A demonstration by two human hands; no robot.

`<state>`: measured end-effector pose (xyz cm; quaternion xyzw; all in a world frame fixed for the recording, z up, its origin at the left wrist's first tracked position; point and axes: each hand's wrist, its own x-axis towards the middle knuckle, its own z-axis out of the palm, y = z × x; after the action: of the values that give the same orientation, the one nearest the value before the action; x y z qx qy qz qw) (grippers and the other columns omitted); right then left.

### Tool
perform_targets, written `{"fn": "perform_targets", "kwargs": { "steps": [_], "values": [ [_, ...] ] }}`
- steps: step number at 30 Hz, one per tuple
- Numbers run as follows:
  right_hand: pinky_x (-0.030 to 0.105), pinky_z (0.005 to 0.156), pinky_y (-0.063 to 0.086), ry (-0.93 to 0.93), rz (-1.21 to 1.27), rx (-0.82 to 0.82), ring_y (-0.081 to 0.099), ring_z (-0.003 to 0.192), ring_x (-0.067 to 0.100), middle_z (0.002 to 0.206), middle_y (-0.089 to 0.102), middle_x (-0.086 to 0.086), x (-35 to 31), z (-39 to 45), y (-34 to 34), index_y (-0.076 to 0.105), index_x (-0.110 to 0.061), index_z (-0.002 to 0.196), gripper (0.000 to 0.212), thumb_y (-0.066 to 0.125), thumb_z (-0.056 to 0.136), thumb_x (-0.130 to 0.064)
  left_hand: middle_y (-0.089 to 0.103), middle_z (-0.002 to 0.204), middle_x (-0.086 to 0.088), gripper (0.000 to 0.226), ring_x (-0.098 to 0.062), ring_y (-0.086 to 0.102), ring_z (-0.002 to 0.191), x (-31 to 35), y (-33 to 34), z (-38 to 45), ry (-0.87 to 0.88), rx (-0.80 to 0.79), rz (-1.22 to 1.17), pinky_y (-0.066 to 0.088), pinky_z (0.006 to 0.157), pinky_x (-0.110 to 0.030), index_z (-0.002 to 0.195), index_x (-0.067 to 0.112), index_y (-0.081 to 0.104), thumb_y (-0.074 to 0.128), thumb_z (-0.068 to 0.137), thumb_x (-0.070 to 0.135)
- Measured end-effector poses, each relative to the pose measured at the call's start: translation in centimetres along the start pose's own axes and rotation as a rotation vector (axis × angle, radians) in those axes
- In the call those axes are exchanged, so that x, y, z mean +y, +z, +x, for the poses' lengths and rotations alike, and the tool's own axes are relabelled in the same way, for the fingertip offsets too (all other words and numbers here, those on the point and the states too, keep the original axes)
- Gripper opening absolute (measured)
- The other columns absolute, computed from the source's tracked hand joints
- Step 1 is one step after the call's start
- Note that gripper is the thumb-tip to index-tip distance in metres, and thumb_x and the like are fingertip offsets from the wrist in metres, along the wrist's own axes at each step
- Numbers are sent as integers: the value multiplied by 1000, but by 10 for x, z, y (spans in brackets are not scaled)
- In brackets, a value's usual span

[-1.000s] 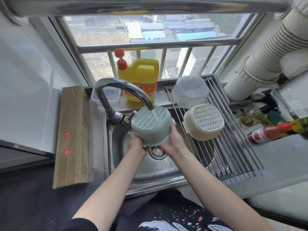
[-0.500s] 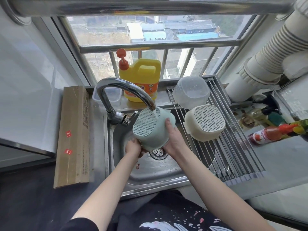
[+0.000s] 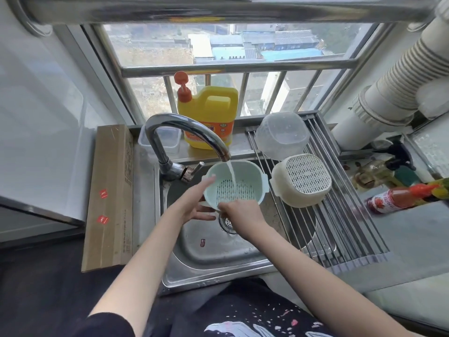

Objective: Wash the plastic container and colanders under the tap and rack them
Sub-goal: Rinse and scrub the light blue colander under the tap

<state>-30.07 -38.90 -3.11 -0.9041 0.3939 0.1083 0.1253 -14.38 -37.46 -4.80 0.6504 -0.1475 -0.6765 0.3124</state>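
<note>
A pale green colander [image 3: 240, 178] is held mouth-up over the sink [image 3: 218, 242], and water from the tap [image 3: 184, 135] runs into it. My left hand [image 3: 194, 205] supports its left rim with straight fingers, thumb on the edge. My right hand [image 3: 240, 212] grips the near rim. A cream colander [image 3: 303, 181] lies upside down on the drying rack [image 3: 340, 227]. Behind it on the rack a clear plastic container [image 3: 281, 135] lies upside down too.
A yellow detergent jug [image 3: 209, 115] and a small clear tub [image 3: 167, 139] stand on the sill behind the tap. A cardboard box [image 3: 109, 195] lies left of the sink. Sauce bottles [image 3: 398, 198] lie right of the rack, under a ribbed duct [image 3: 388, 88].
The green colander was bottom-up under the tap; it has been turned over and now faces mouth-up with water running inside. My hands shifted to its rim.
</note>
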Motion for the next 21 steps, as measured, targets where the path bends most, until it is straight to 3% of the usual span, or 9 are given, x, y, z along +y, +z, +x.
{"fn": "perform_targets", "kwargs": {
  "steps": [2, 3, 5, 8, 12, 16, 19, 21],
  "values": [
    [29, 64, 34, -41, -25, 2, 65, 91, 26, 97, 69, 4, 2, 0, 2, 61, -20, 102, 15, 49, 94, -16, 69, 98, -11, 31, -26, 71, 77, -6, 4, 5, 49, 96, 69, 61, 61, -39, 121, 9, 54, 55, 91, 16],
    [31, 70, 37, -64, -6, -13, 65, 93, 25, 100, 70, 3, 5, 1, 4, 62, -22, 104, 16, 50, 94, -19, 68, 97, -12, 34, -26, 71, 75, -9, 5, 9, 67, 132, 66, 61, 59, -39, 121, 7, 52, 49, 88, 2],
    [31, 84, 41, -83, 156, -88, 63, 101, 21, 109, 70, -1, 14, 0, 6, 63, -25, 114, 24, 52, 94, -33, 67, 100, -15, 42, -28, 71, 78, -18, 5, 13, 92, 152, 35, 61, 61, -43, 120, 7, 51, 43, 83, -9],
    [35, 98, 45, 77, 591, -151, 56, 117, 16, 128, 61, -1, 27, -3, 0, 55, -23, 131, 44, 44, 96, -46, 67, 105, -13, 49, -29, 71, 85, -29, 1, 14, 150, 181, 27, 60, 63, -45, 117, 16, 54, 46, 78, -12],
    [40, 99, 43, 238, 551, -58, 51, 121, 29, 137, 50, 13, 36, 23, 2, 36, -9, 141, 47, 40, 95, -14, 66, 105, -10, 54, -26, 69, 89, -32, 7, 10, 217, 160, 23, 60, 61, -44, 116, 20, 53, 46, 75, -14],
    [40, 95, 45, 370, 786, -84, 52, 118, 31, 140, 45, 13, 22, 43, -2, 22, -17, 149, 65, 38, 88, -3, 65, 106, -14, 56, -27, 69, 90, -29, 17, 7, 251, 100, 35, 60, 63, -45, 122, 17, 50, 46, 74, -12],
    [42, 105, 39, 279, 973, -157, 48, 126, 30, 140, 47, 11, 3, 50, -4, 27, -18, 147, 64, 42, 87, -3, 65, 108, -13, 54, -29, 69, 91, -23, 23, 5, 259, 86, 11, 59, 62, -43, 124, 19, 50, 49, 77, -8],
    [42, 110, 33, 251, 930, -193, 42, 131, 31, 143, 44, 13, -5, 47, 1, 27, -19, 148, 62, 42, 89, -6, 66, 111, -13, 52, -30, 68, 95, -19, 24, 9, 265, 79, -30, 59, 65, -47, 124, 18, 52, 56, 76, -2]
  ]
}}
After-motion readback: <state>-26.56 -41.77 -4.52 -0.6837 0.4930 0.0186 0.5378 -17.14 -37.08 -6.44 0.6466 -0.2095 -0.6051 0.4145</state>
